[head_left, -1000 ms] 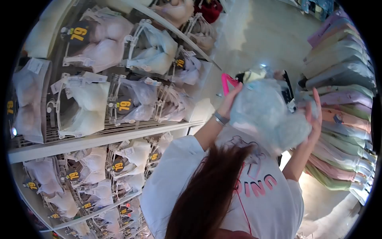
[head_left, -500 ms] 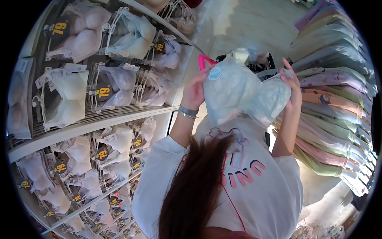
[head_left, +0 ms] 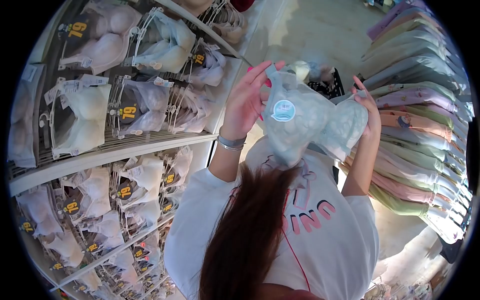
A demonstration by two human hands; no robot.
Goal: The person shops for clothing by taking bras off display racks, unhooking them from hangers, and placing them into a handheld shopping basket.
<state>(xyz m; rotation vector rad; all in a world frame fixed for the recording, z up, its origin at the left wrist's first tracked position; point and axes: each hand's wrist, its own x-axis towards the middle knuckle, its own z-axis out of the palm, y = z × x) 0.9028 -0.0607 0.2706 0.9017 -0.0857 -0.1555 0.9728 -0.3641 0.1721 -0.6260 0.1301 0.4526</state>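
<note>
A pale blue lace bra [head_left: 305,125] is held up in front of my chest, a round blue sticker [head_left: 284,110] on its left cup. With fingertips closed at the top of its strap, my left hand [head_left: 242,105] grips the upper left corner; a bright pink item [head_left: 268,82] shows partly behind these fingers. On the far side, my right hand [head_left: 369,110] clasps the edge of the right cup, its index finger pointing up. The bra hangs tilted between both hands, cups outward. What the fingers do behind the fabric is hidden.
Shelves on the left carry several rows of bras [head_left: 82,120] on hangers with 79 price tags [head_left: 127,112]. A rack of folded-over pastel garments [head_left: 410,120] stands on the right. Beyond the bra is a black dotted basket [head_left: 340,82] with soft items inside.
My left hand has risen and shifted its hold up to the strap. The bra's left side has turned, bringing the sticker lower and facing me more. My right hand keeps its hold.
</note>
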